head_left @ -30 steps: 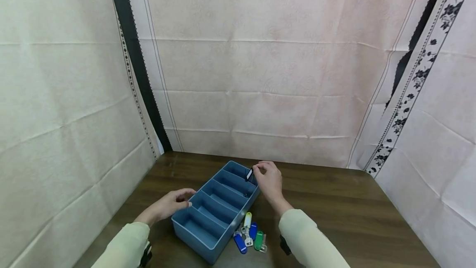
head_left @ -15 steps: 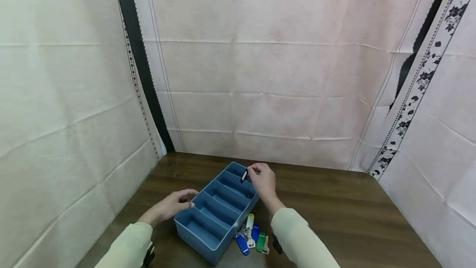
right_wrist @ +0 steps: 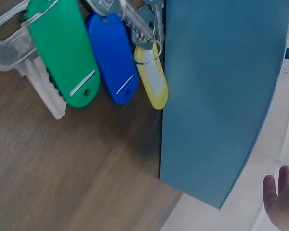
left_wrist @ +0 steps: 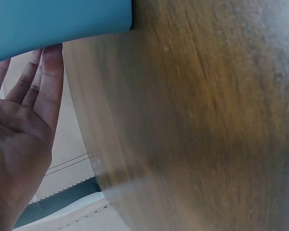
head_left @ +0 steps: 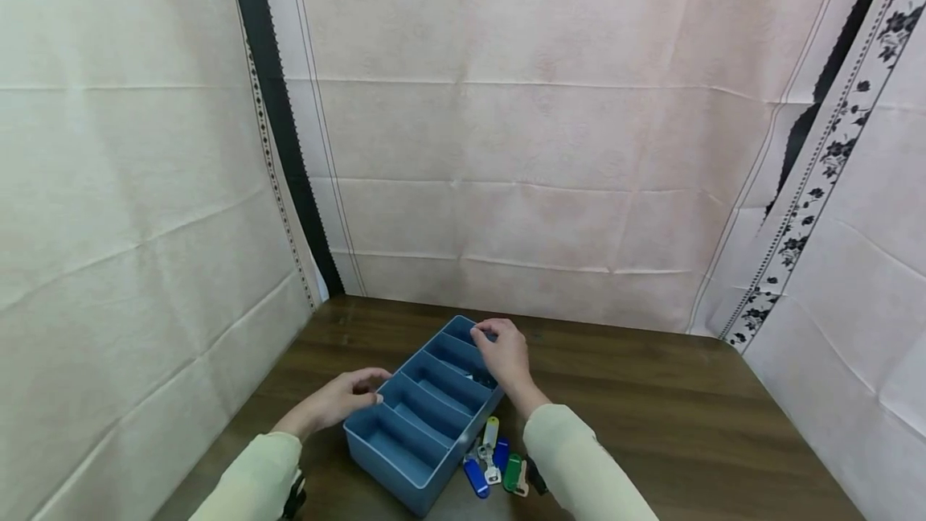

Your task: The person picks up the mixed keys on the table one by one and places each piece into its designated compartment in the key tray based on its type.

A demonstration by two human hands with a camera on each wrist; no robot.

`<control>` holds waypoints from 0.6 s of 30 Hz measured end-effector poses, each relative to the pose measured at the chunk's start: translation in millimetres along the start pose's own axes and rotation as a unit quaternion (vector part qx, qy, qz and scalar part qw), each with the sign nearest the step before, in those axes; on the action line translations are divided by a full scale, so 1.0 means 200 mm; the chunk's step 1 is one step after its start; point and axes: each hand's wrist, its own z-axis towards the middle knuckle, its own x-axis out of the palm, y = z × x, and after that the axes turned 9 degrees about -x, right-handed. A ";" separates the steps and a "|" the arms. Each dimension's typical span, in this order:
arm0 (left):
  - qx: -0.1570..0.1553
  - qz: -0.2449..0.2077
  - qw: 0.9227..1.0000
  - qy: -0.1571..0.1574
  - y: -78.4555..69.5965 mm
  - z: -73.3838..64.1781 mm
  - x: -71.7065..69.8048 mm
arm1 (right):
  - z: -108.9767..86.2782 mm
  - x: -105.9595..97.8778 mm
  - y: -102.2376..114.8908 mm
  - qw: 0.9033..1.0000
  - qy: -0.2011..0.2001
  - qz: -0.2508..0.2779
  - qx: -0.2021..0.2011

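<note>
A blue divided box [head_left: 391, 469] lies at a slant on the table. My left hand [head_left: 336, 403] touches its left rim; in the left wrist view the fingers [left_wrist: 50, 72] reach nearly straight to the box. Over the far right end of the box is my right hand [head_left: 505, 354], thumb and forefinger near each other with nothing seen between them. Small dark items [head_left: 481, 379] with a pale patch lie in the second compartment from the far end. Beside the box are keys with a green tag [right_wrist: 62, 53], blue tag [right_wrist: 111, 57] and yellow tag [right_wrist: 151, 79].
The brown wooden table [head_left: 637, 408] ends at a hanging pale cloth [head_left: 506, 143]. More cloth hangs at the left and right sides. Another blue tag [head_left: 475, 477] lies close to the box's right wall, near my right sleeve [head_left: 579, 457].
My right hand has moved a little left over the box. The black key tag it pinched no longer shows at its fingers; a pale patch now shows in the compartment. Left hand stays at the rim.
</note>
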 end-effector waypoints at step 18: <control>-0.013 0.003 1.000 -0.011 0.00 0.00 0.01 | -0.05 -0.11 -0.07 1.000 0.007 0.006 0.013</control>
